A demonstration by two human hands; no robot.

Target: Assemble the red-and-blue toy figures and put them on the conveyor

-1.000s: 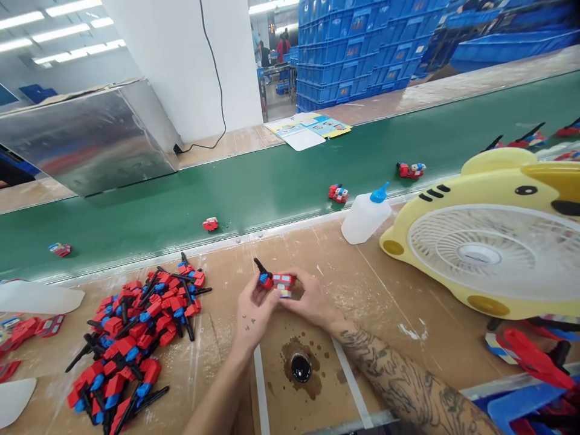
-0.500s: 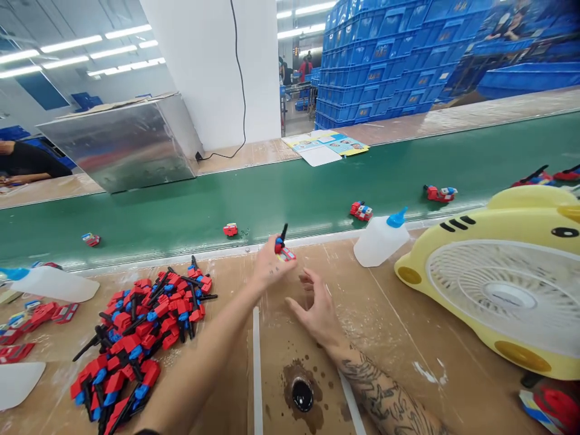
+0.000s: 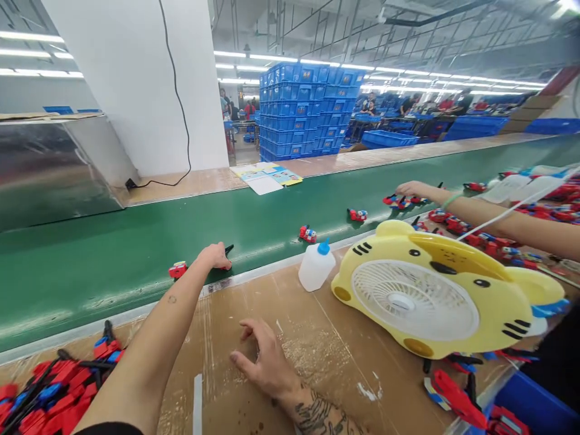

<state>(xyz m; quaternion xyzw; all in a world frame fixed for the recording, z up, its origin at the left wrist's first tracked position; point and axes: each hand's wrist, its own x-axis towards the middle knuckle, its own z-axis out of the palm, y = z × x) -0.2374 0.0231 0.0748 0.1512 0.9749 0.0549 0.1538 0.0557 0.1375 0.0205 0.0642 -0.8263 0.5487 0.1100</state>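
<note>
My left hand (image 3: 216,256) reaches over the green conveyor belt (image 3: 263,223), its fingers closed on a small red toy part whose black rod (image 3: 229,248) sticks out past them. The fingers hide most of this part. Just left of the hand, a red and white toy part (image 3: 177,269) lies on the belt. My right hand (image 3: 263,356) hovers low over the brown tabletop (image 3: 235,302), fingers curved and apart, holding nothing. At the lower left lies a heap of red and blue parts with black rods (image 3: 58,386).
A white bottle with a blue cap (image 3: 316,267) stands near the belt. Beside it lies a yellow animal-shaped fan (image 3: 408,296). More toy parts (image 3: 308,234) sit along the belt. A co-worker's hand (image 3: 410,189) touches parts farther right. Blue crates (image 3: 290,115) are stacked behind.
My left hand has gone from above the tabletop to the belt with the toy part. My right hand stays open over the table. The view has swung right, bringing the co-worker's arm into sight.
</note>
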